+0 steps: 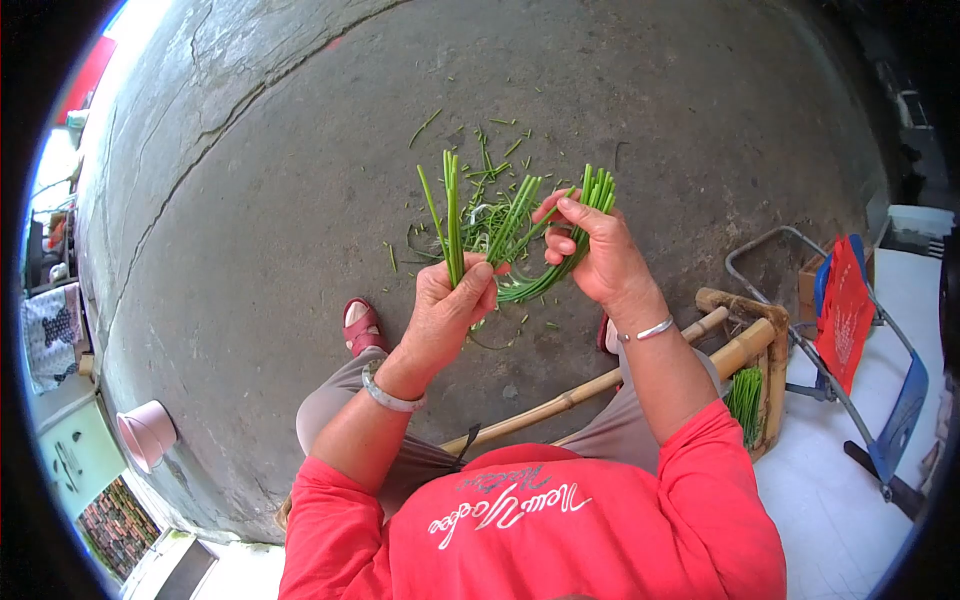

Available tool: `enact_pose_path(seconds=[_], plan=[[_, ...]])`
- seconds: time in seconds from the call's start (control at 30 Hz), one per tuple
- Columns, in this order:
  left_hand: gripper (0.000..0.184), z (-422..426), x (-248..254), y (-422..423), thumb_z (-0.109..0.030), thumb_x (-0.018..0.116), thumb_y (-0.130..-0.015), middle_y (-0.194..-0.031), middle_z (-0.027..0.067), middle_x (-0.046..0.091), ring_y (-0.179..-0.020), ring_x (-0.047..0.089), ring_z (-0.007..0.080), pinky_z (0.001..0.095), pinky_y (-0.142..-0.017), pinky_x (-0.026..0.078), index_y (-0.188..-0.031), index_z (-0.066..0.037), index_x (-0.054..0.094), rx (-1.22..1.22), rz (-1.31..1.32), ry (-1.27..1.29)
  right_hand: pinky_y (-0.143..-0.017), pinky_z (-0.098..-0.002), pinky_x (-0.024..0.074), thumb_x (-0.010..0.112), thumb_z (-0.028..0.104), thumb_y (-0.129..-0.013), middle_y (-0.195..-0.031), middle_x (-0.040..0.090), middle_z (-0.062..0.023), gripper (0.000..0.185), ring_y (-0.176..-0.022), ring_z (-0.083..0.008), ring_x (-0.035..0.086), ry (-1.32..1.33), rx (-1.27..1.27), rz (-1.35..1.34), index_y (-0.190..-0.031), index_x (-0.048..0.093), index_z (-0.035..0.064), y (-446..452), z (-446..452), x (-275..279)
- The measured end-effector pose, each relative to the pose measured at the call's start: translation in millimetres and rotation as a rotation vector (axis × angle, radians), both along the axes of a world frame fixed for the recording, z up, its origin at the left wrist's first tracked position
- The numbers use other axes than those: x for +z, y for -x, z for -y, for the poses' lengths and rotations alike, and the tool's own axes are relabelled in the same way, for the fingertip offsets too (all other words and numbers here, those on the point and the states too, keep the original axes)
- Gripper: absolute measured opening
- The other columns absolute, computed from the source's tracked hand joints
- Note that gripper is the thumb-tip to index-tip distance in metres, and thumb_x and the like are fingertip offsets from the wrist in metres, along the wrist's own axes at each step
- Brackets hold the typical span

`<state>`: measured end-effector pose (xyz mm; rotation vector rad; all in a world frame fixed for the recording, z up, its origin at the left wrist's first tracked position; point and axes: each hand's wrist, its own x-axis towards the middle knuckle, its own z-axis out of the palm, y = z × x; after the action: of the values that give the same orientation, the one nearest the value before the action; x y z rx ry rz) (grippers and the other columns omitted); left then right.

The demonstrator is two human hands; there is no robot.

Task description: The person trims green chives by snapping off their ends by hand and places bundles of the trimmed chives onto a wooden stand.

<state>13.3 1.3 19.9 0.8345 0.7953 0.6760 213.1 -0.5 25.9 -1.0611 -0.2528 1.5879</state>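
My left hand (457, 298) is closed around the lower part of a few upright garlic scapes (454, 205), with more of them slanting right between thumb and fingers. Opposite it, my right hand (598, 248) pinches another bunch of garlic scapes (597, 188), their long stems curving down and back toward the left hand. Thumb and forefinger of the right hand meet on a stem; its other fingers are curled. Beneath both hands, a scatter of short green cut pieces (489, 172) and thin trimmings lies on the concrete floor (330, 180).
At my right side stands a bamboo frame (745, 350), with a bundle of green stems (744, 405) beside it. Further right is a metal folding chair (890, 420) with a red bag (842, 320). A pink bucket (147, 434) sits at the left.
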Motion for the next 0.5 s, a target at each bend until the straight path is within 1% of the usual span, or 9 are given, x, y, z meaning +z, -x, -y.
enact_pose_path(seconds=[0.07,0.1,0.17,0.27,0.4,0.47,0.5], plan=[[0.022,1.1,0.6,-0.6,-0.021,0.051,-0.094,-0.060,-0.0025,0.051,-0.047,0.035,0.0027,0.0180,-0.042,0.025,-0.093,-0.001,0.061,0.038,-0.040,0.038,-0.053,-0.0294,0.0408,0.061,0.016,-0.084,-0.072,0.054,-0.0050,0.014,-0.055,-0.0101,0.044,0.012,0.046,-0.052,-0.090,0.058,0.0040,0.8,0.9,6.8],[0.022,1.5,0.4,-0.4,-0.021,0.051,-0.094,-0.060,-0.0025,0.051,-0.047,0.035,0.0027,0.0180,-0.042,0.025,-0.093,-0.001,0.061,0.038,-0.040,0.039,-0.053,-0.0294,0.0408,0.061,0.016,-0.084,-0.072,0.054,-0.0050,0.014,-0.055,-0.0101,0.044,0.013,0.046,-0.052,-0.090,0.058,0.0040,0.8,1.6,5.4],[0.022,2.1,-0.8,0.2,-0.022,0.052,-0.093,-0.062,-0.0033,0.054,-0.050,0.040,0.0014,0.0173,-0.044,0.029,-0.093,-0.002,0.063,-0.016,-0.076,0.011,-0.052,-0.0277,0.0397,0.063,0.019,-0.083,-0.072,0.055,-0.0042,0.017,-0.055,-0.0098,0.044,0.041,0.097,-0.095,-0.089,0.056,0.0045,0.9,2.9,0.2],[0.022,2.9,-2.3,0.3,-0.022,0.052,-0.093,-0.062,-0.0033,0.054,-0.051,0.042,0.0018,0.0175,-0.044,0.030,-0.093,-0.002,0.063,-0.049,-0.095,-0.021,-0.052,-0.0265,0.0394,0.065,0.021,-0.083,-0.073,0.055,-0.0030,0.021,-0.055,-0.0091,0.044,0.022,0.126,-0.158,-0.093,0.057,0.0036,7.3,3.3,-3.8],[0.023,3.7,-0.4,0.8,-0.022,0.052,-0.093,-0.061,-0.0033,0.054,-0.050,0.043,0.0022,0.0178,-0.044,0.031,-0.092,-0.002,0.063,-0.086,-0.134,-0.013,-0.053,-0.0260,0.0402,0.066,0.022,-0.082,-0.071,0.054,-0.0017,0.025,-0.057,-0.0092,0.047,0.011,0.211,-0.119,-0.095,0.059,0.0029,7.8,5.1,0.2],[0.026,3.1,0.2,1.7,-0.024,0.052,-0.093,-0.065,-0.0006,0.057,-0.050,0.046,0.0048,0.0185,-0.044,0.035,-0.096,-0.001,0.062,-0.178,-0.170,-0.022,-0.055,-0.0258,0.0424,0.062,0.022,-0.086,-0.074,0.058,-0.0037,0.022,-0.064,-0.0123,0.055,0.004,0.237,0.000,-0.099,0.060,0.0038,6.5,7.2,-4.3],[0.026,3.6,0.4,1.0,-0.024,0.052,-0.093,-0.065,-0.0006,0.057,-0.050,0.046,0.0048,0.0185,-0.044,0.035,-0.096,-0.001,0.062,-0.176,-0.171,-0.023,-0.055,-0.0258,0.0424,0.062,0.022,-0.086,-0.074,0.058,-0.0037,0.022,-0.064,-0.0123,0.055,0.003,0.239,-0.001,-0.099,0.060,0.0038,8.4,6.7,-3.2]])
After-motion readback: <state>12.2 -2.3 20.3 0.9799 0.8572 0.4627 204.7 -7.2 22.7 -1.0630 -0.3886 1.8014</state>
